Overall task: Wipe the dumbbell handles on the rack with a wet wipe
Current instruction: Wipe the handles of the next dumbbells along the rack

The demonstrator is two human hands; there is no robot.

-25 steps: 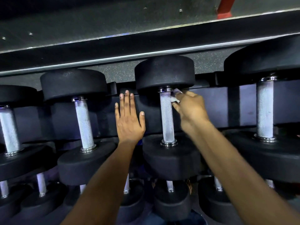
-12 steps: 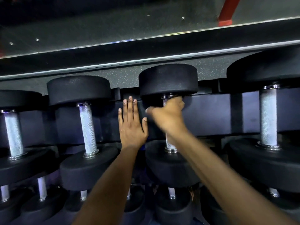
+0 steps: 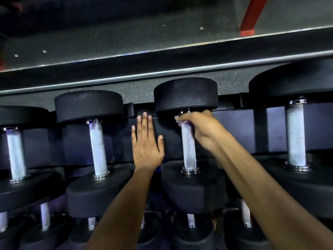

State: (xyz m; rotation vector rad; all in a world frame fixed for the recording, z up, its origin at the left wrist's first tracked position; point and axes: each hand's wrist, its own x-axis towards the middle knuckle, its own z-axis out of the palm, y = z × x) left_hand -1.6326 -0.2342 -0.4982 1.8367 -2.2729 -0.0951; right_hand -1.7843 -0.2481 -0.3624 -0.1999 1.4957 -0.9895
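A row of black dumbbells sits on a dark rack (image 3: pixel 239 123), each with a knurled, silver-grey metal handle capped by bright chrome collars and flanked by matte black round heads. At the far left, one handle (image 3: pixel 16 154) stands between two heads cut off by the frame edge. Next along, a second dumbbell handle (image 3: pixel 98 147) shows its cross-hatched grip plainly, pale and dull against the shiny collar at its base.

Between that dumbbell and the next, the person's left hand (image 3: pixel 146 147) lies flat against the black rack panel, fingers straight and together, thumb spread to the side, holding nothing.

Just right of it, the right hand (image 3: pixel 201 130) curls round the top of the central dumbbell handle (image 3: pixel 188 150), right under the upper head (image 3: pixel 186 95). A small scrap of white, the wet wipe (image 3: pixel 178 121), peeks out at the fingertips on the handle's left side; most of it is hidden in the grip. The rest of this handle runs bare down to its chrome collar on the lower head (image 3: pixel 193 192).

At the far right, a thicker handle (image 3: pixel 295 136) belongs to a larger dumbbell. A lower tier of smaller dumbbells (image 3: pixel 191 221) shows beneath the forearms. Behind the rack lie speckled dark flooring and a red post (image 3: pixel 251 15).
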